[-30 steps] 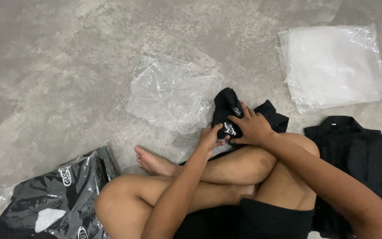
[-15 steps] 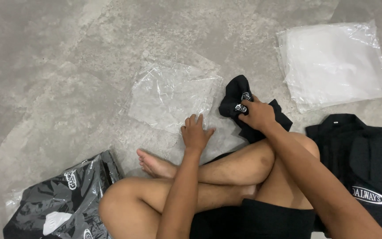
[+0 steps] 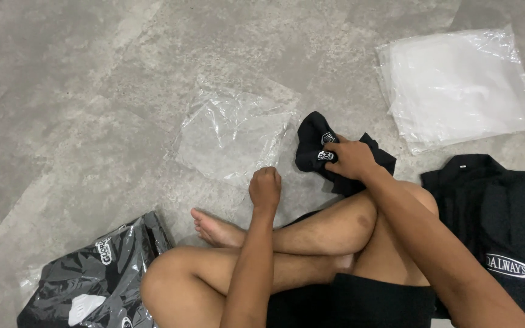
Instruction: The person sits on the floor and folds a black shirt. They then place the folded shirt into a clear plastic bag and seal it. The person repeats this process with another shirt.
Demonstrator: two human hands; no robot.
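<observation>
I sit cross-legged on a grey floor. My right hand grips a crumpled black garment with small white patches, held on the floor just past my knee. My left hand is closed into a loose fist with nothing in it, hovering at the near edge of a clear empty plastic bag lying flat on the floor. The garment's left end touches the bag's right edge.
A stack of clear plastic bags lies at the upper right. A black shirt with a white oval logo is spread at my right. A black garment packed in plastic lies at the lower left. My bare foot points left.
My left hand let go of the black garment, moved left toward the clear bag and curled into a fist. My right hand kept hold of the garment and shifted it slightly forward.
</observation>
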